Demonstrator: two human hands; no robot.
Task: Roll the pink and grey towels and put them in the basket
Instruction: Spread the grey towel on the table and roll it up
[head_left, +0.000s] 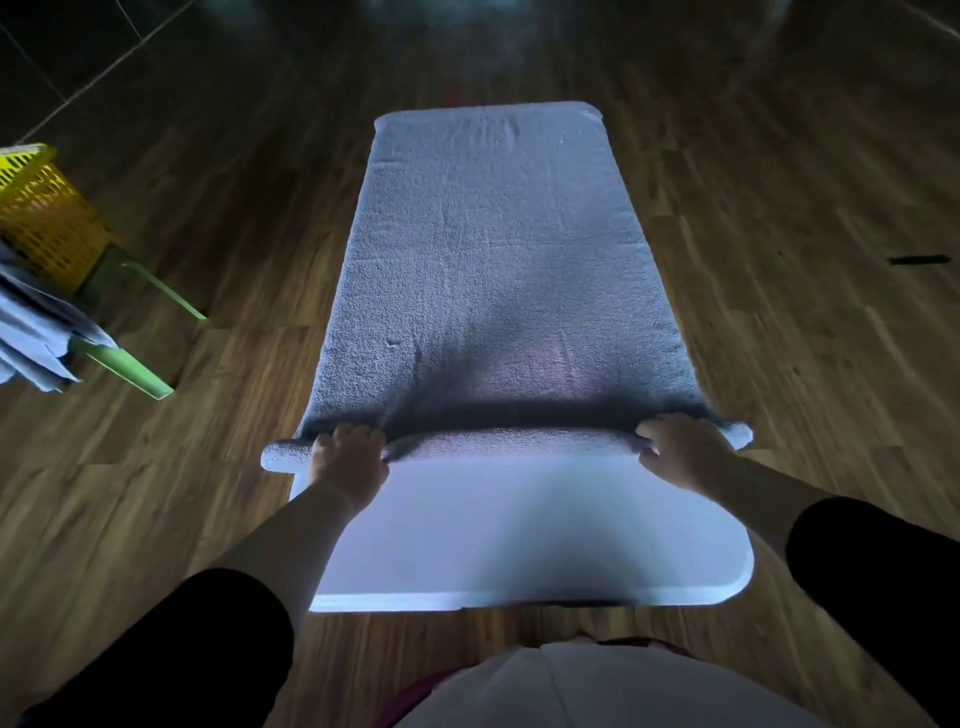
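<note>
grey towel (493, 249) lies lengthwise on the white desk (519, 530), near end wound into a roll | our left hand (348, 462) grips the roll near its left end, fingers (353, 434) curled over it | our right hand (680, 449) grips the right end likewise | yellow basket (44, 218) stands far left, well apart

Likely a dim home room: wood-plank floor (156, 467), a yellow plastic basket (47, 218) and green stool legs (130, 369).

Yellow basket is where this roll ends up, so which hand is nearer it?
Left. The left hand grips the grey towel on the side of the yellow basket; the right hand grips its opposite end, farther away.
</note>
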